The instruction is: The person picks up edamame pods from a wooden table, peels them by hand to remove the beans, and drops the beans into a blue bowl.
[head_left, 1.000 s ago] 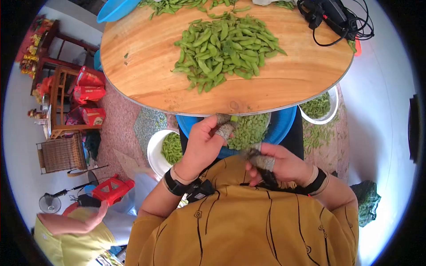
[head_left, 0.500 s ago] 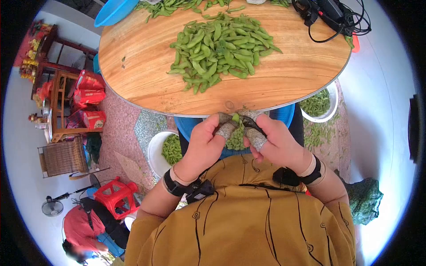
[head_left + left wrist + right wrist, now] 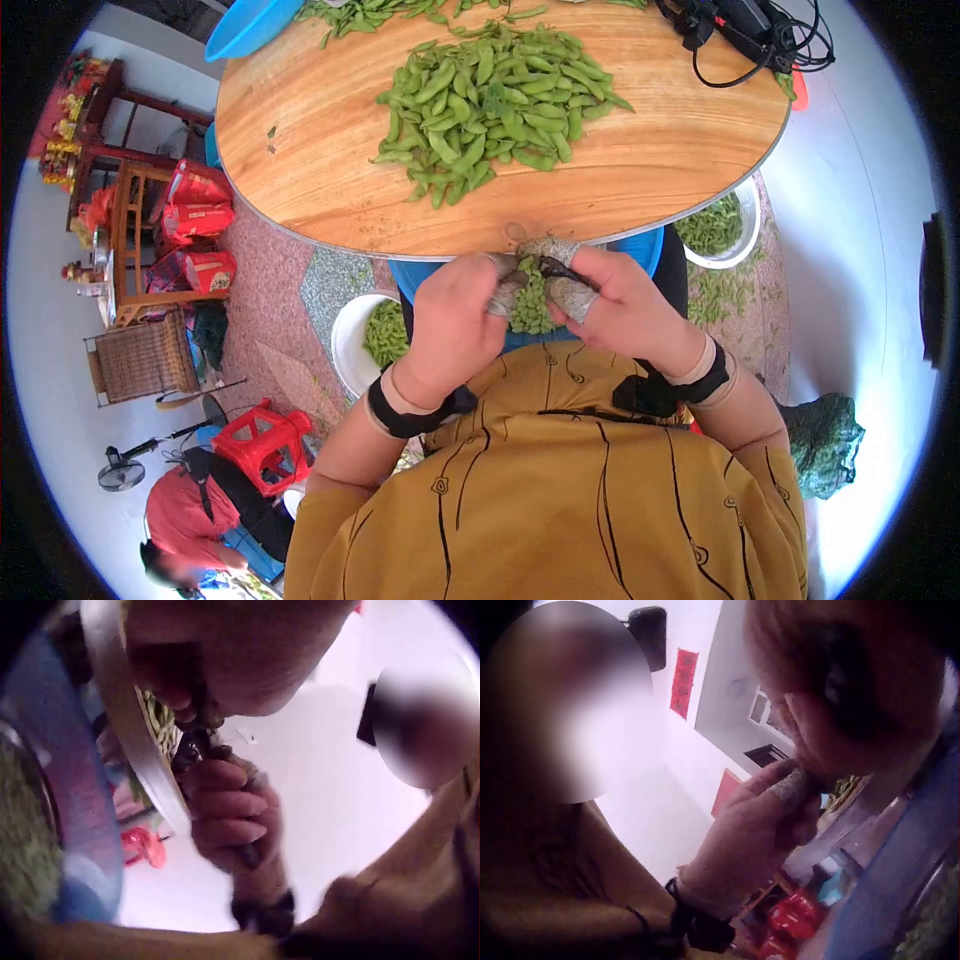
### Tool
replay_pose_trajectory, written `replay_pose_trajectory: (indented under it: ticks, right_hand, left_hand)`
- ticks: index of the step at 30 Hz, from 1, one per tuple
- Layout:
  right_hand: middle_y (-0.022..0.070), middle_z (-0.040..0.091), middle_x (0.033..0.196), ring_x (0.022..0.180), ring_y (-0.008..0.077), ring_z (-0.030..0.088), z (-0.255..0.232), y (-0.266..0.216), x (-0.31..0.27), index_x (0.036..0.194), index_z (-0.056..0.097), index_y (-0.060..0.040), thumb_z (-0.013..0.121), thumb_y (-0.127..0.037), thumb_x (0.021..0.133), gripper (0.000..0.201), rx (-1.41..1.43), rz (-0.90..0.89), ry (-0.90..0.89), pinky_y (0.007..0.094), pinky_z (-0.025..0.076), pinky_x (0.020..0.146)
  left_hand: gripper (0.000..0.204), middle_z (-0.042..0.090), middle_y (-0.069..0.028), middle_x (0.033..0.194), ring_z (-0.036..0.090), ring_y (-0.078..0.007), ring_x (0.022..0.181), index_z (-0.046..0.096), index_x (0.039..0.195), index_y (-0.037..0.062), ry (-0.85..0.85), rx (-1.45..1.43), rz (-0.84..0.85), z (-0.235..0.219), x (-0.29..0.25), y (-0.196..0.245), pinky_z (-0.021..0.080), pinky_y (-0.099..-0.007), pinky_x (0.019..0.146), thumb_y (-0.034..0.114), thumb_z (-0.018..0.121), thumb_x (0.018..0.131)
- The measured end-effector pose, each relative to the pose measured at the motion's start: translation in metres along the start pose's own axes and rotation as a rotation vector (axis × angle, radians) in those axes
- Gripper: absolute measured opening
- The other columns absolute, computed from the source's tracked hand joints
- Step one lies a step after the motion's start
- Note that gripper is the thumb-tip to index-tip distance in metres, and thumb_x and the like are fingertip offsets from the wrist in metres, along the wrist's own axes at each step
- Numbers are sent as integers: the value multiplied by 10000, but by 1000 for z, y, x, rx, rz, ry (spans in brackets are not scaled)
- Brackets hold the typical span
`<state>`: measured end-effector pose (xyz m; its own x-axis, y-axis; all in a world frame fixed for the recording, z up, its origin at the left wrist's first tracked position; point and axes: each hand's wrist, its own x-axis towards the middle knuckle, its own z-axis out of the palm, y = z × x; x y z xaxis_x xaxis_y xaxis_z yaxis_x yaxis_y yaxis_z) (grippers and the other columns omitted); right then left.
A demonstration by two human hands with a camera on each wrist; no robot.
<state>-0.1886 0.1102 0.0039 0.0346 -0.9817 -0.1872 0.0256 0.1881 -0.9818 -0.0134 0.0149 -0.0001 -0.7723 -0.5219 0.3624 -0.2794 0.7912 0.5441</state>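
Observation:
Both hands meet in front of the table edge in the head view, above shelled green beans [image 3: 533, 305] in a blue basin [image 3: 645, 250]. My left hand [image 3: 448, 318], with grey tape on thumb and finger, has its fingertips pinched at a green soybean pod, now mostly hidden between the hands. My right hand [image 3: 638, 308], also taped, grips a small dark tool [image 3: 554, 268] whose tip points at the left fingertips; I cannot tell its exact kind. In the left wrist view, the right hand's fingers [image 3: 229, 806] are curled.
A heap of green pods [image 3: 490, 110] lies on the round wooden table [image 3: 310, 190]. White buckets hold pods at left [image 3: 345, 350] and right [image 3: 752, 225]. A black device with cables [image 3: 745, 40] sits at the table's far right. Another person [image 3: 195, 510] sits behind by a red stool [image 3: 265, 445].
My right hand has risen from near the lap to meet the left, bringing the dark tool to the pod. The left hand has turned slightly, covering the pod. A yellow-shirted person has left view.

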Motion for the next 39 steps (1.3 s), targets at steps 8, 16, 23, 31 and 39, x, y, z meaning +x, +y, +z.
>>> replay_pose_trajectory:
  ticks: [8,16,23,31,39]
  right_hand:
    - [75,566,736,616,227,591,3,37,8,1218,517,-85,566,-40,817,407,-331,-549,150,340,464,520]
    - [173,622,842,715,370,613,-14,31,-13,1116,554,-26,630,-91,768,362,-724,-173,-20,393,506,614]
    - [207,609,764,727,362,629,-9,14,-2,931,575,1,640,-119,756,221,-541,-119,9,392,496,605]
    - [141,573,590,603,344,608,-13,-2,-7,786,556,-36,623,-99,672,146,-1249,-73,-22,433,491,554]
    - [121,604,698,686,334,611,-11,-25,10,809,595,-51,651,-99,645,180,-1239,-263,-136,413,492,595]
  left_hand:
    - [56,456,-1,678,366,-83,544,505,947,63,-216,-2029,-940,13,-9,-6,296,-226,507,103,468,932]
    - [115,459,31,678,384,-64,554,554,970,41,-425,-1331,-952,23,-17,-19,282,-193,488,135,512,918]
    - [135,454,30,643,368,-51,549,563,908,45,-419,-1496,-970,16,-22,-22,285,-191,498,173,521,912]
    - [186,569,-118,692,571,-265,618,581,825,26,-489,128,-618,-31,-86,-63,447,-369,555,183,666,768]
    - [183,597,-163,759,597,-366,714,573,794,38,-374,371,-690,-52,-99,-60,473,-441,610,163,689,731]
